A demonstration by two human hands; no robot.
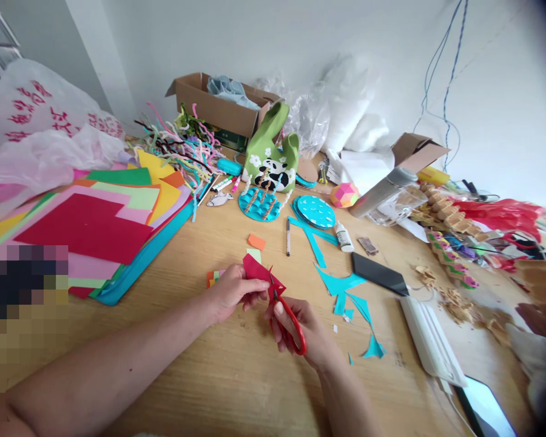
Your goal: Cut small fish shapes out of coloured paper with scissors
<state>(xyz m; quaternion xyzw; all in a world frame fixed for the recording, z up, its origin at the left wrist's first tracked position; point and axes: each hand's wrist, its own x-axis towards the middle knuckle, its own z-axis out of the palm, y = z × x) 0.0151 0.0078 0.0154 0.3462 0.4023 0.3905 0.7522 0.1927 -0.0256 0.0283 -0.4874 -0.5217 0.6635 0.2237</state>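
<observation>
White wall (164,42) backs a wooden table (186,382) crowded with craft materials. At the left, a pile of coloured craft sheets (86,224) lies mostly uncut at large size, beside a tangle of pipe cleaners (191,145). Small multicoloured pieces (210,277) lie just beside the left wrist, seemingly cut already. The left hand (234,288) pinches a red craft piece (255,270) between thumb and fingers, above the table in front of the person. Beyond it lie a light green scrap (255,254) and an orange piece (256,241). Red-handled scissors (298,331) have their blades at the red piece's right end; the right hand (312,334) is curled around the handles. This cut looks partway through: a sharp corner shows near the blades, and the red piece has no finished outline. How much trimming remains cannot be told. Further right, a white-spotted blue oval (316,212) looks complete, while angular blue offcuts (339,280) lie scattered.
</observation>
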